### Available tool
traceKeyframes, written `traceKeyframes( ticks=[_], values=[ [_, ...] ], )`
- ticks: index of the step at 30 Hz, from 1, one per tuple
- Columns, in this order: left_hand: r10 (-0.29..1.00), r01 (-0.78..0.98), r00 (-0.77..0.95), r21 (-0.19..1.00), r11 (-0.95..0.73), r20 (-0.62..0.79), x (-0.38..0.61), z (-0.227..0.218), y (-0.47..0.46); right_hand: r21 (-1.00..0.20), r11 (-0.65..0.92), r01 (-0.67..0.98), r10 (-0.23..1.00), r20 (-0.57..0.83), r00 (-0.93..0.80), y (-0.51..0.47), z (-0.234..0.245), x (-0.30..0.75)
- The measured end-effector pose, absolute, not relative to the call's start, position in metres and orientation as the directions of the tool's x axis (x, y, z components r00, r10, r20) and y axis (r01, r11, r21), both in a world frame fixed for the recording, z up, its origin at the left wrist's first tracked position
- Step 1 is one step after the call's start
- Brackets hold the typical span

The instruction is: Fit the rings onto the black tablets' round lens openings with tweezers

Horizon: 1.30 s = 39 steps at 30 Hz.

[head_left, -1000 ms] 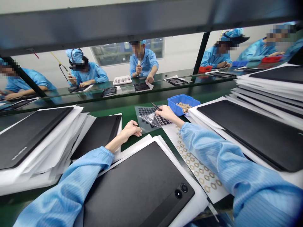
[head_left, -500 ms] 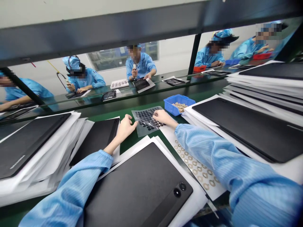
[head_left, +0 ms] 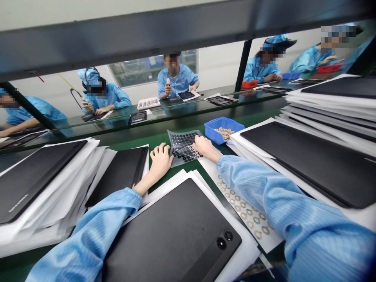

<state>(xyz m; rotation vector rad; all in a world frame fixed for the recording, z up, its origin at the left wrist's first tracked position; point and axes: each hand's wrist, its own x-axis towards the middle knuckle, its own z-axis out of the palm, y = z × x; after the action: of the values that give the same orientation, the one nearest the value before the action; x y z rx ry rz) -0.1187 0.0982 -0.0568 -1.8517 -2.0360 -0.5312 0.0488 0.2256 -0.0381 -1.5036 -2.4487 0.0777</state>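
Observation:
My right hand [head_left: 205, 148] rests with its fingertips on a clear plastic film [head_left: 183, 149], which lies over a sheet of black rings [head_left: 185, 138]. My left hand [head_left: 160, 162] sits just left of that sheet, curled and holding nothing, on the green bench mat [head_left: 158, 140]. Below both hands lies a black tablet-like slab [head_left: 173, 231] on white paper. Under my right forearm, a sheet of gold-coloured rings [head_left: 249, 215] is partly hidden. No tweezers show in either hand.
A blue bin of small gold rings [head_left: 214, 131] stands beyond my right hand. Stacks of black slabs interleaved with white paper [head_left: 323, 156] rise on the right, with more [head_left: 44, 180] on the left. Co-workers [head_left: 176, 78] sit across the bench, below a dark overhead beam [head_left: 117, 39].
The dark tweezers in my right hand are no longer visible. The crumpled plastic now lies flat on the sheet. My left hand has moved up to the sheet's left edge.

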Motion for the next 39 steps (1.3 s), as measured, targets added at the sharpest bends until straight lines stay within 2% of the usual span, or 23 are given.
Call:
traceKeyframes(
  ticks=[4, 8, 14, 19, 25, 33, 36, 39],
  values=[
    [0.878, 0.996, -0.09, 0.042, 0.08, 0.47, -0.116, -0.053, 0.096, -0.186, 0.411, 0.893, 0.904, 0.208, -0.373, 0.229, -0.038, 0.053],
    [0.885, 0.988, -0.143, 0.115, 0.103, 0.442, -0.117, -0.053, 0.097, -0.202, 0.365, 0.909, 0.923, 0.208, -0.324, 0.234, -0.037, 0.06],
    [0.916, 0.933, -0.229, 0.344, 0.109, 0.329, -0.128, -0.056, 0.105, -0.256, 0.454, 0.853, 0.89, 0.169, -0.423, 0.246, -0.034, 0.067],
    [0.922, 0.798, -0.327, 0.583, 0.153, 0.207, -0.144, -0.045, 0.125, -0.334, 0.573, 0.749, 0.815, 0.132, -0.564, 0.246, -0.025, 0.057],
    [0.923, 0.684, -0.36, 0.712, 0.161, 0.137, -0.154, -0.041, 0.156, -0.419, 0.555, 0.718, 0.814, 0.096, -0.573, 0.236, -0.021, 0.048],
    [0.929, 0.676, -0.289, 0.737, 0.027, 0.231, -0.165, -0.056, 0.145, -0.576, 0.444, 0.686, 0.866, 0.078, -0.495, 0.251, -0.035, 0.053],
    [0.906, 0.727, -0.269, 0.686, -0.031, 0.326, -0.169, -0.052, 0.137, -0.641, 0.436, 0.631, 0.854, 0.073, -0.515, 0.252, -0.038, 0.055],
    [0.885, 0.803, -0.198, 0.587, -0.099, 0.42, -0.169, -0.048, 0.134, -0.689, 0.429, 0.584, 0.84, 0.066, -0.539, 0.249, -0.038, 0.054]
  ],
)
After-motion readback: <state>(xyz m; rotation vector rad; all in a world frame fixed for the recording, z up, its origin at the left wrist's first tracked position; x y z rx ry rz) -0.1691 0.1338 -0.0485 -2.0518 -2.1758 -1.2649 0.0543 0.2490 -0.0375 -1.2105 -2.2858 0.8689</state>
